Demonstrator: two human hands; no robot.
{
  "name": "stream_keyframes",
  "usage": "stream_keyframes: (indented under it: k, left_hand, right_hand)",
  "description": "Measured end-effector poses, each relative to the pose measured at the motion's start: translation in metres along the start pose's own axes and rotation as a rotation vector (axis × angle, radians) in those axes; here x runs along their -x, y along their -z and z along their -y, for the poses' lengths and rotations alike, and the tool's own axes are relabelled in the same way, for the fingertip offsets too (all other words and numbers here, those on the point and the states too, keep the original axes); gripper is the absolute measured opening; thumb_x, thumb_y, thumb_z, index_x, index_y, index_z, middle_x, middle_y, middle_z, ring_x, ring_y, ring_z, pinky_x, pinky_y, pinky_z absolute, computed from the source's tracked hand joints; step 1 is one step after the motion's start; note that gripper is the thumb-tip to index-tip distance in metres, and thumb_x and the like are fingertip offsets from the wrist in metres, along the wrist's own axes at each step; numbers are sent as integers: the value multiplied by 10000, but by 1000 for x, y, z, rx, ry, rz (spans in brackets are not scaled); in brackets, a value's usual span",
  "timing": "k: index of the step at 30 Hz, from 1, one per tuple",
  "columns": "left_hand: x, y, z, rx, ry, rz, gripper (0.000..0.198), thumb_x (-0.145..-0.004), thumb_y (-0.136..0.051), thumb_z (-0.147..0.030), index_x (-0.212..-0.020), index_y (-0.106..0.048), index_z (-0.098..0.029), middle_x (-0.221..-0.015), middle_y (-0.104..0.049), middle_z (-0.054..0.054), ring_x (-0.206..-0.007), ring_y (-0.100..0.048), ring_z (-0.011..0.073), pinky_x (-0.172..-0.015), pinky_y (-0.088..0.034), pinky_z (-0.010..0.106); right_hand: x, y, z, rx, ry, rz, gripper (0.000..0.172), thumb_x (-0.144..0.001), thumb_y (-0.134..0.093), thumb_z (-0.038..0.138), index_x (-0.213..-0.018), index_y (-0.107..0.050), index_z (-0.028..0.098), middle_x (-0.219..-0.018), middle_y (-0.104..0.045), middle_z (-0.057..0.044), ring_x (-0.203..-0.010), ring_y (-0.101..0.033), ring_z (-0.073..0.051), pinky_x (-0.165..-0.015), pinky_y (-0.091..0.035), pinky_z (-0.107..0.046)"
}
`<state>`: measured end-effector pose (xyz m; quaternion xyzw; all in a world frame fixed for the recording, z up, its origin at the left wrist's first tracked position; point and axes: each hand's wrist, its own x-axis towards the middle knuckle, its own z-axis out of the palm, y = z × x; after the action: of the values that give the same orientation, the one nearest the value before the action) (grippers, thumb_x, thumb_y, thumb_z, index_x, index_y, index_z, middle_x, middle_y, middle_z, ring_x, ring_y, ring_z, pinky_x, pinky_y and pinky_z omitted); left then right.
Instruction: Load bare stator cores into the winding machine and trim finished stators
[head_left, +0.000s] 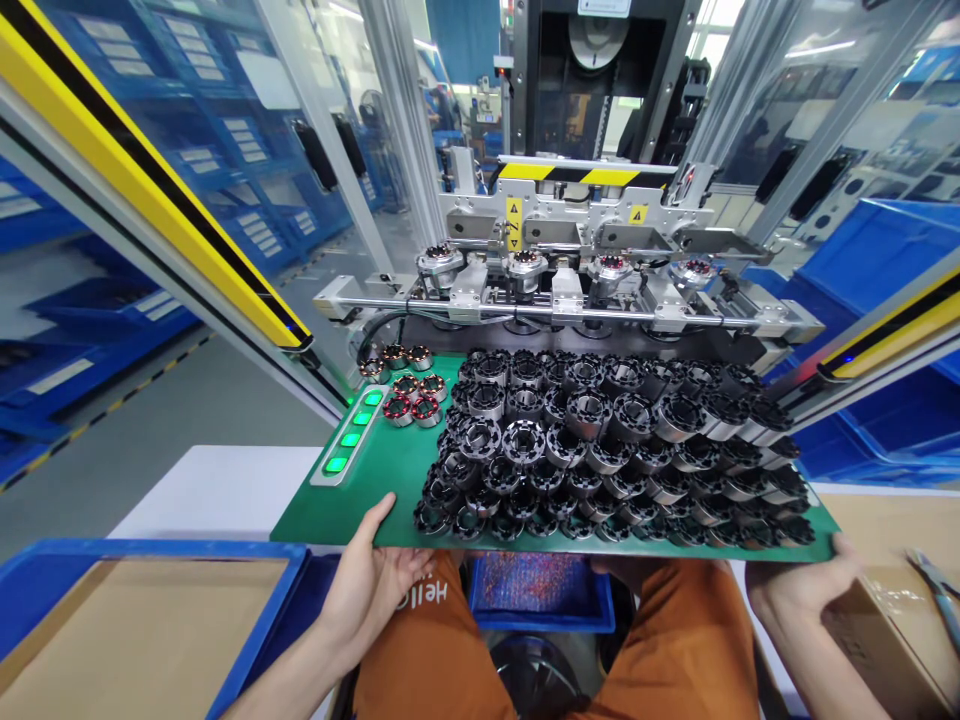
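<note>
My left hand [373, 568] grips the front edge of a green worktop [307, 515], its thumb on top and its fingers underneath. At the front right corner my right hand [806, 585] holds the same edge, with most of its fingers hidden below. Many black-and-silver motor stators [525, 440] stand stacked in rows across the worktop. To their left sits a small group of copper-wound stators [426, 410]. A metal strip of lit green buttons [351, 440] lies beside these. Neither hand touches a stator.
Behind the worktop stands a machine [555, 285] with several wound stators on its fixtures. Yellow-and-black posts [172, 190] flank it. A blue tray [281, 575] is at lower left, pliers [937, 590] on a cardboard box [892, 625] at right. A blue bin [544, 600] sits below.
</note>
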<state>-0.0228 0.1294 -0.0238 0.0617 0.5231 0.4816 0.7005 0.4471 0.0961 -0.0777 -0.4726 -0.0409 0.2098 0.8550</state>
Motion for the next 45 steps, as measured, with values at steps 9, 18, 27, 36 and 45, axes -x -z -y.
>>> stream_keyframes:
  k: [9, 18, 27, 36, 45]
  left_hand:
    - [-2, 4, 1, 8, -21, 18, 259, -918, -709, -430, -863, -625, -191, -618, -493, -3, -520, -395, 150, -543, -518, 312]
    - [-1, 2, 1, 1, -21, 19, 273, -876, -744, -429, -830, -601, -201, -605, -477, -12, -521, -396, 149, -542, -520, 310]
    - [-1, 1, 0, -2, -9, 5, 234, -917, -706, -408, -899, -638, -185, -639, -538, 7, -527, -440, 157, -562, -551, 316]
    - [2, -4, -1, 7, -7, -17, 216, -927, -677, -389, -899, -637, -179, -668, -592, 27, -512, -448, 159, -529, -537, 318]
    - [1, -2, -1, 7, -19, 1, 225, -928, -682, -388, -861, -600, -190, -633, -533, 2, -515, -422, 152, -523, -521, 309]
  right_hand:
    - [6, -3, 4, 28, -10, 1, 390, -710, -589, 483, -1000, -659, 231, -1045, -672, -28, -859, -578, -211, -595, -539, -329]
    - [5, -1, 3, 32, 0, 16, 374, -741, -613, 487, -1006, -628, 222, -1000, -662, -11, -901, -598, -195, -707, -549, -322]
    - [4, 0, 3, -15, -8, 7, 299, -770, -614, 437, -974, -643, 219, -960, -662, -5, -844, -599, -185, -673, -549, -316]
    - [6, 1, 5, 12, -17, 46, 337, -743, -662, 459, -981, -643, 221, -939, -653, 2, -766, -577, -174, -662, -558, -324]
    - [7, -4, 4, 58, 7, -1, 347, -701, -593, 488, -943, -622, 240, -938, -621, -8, -777, -528, -204, -645, -509, -354]
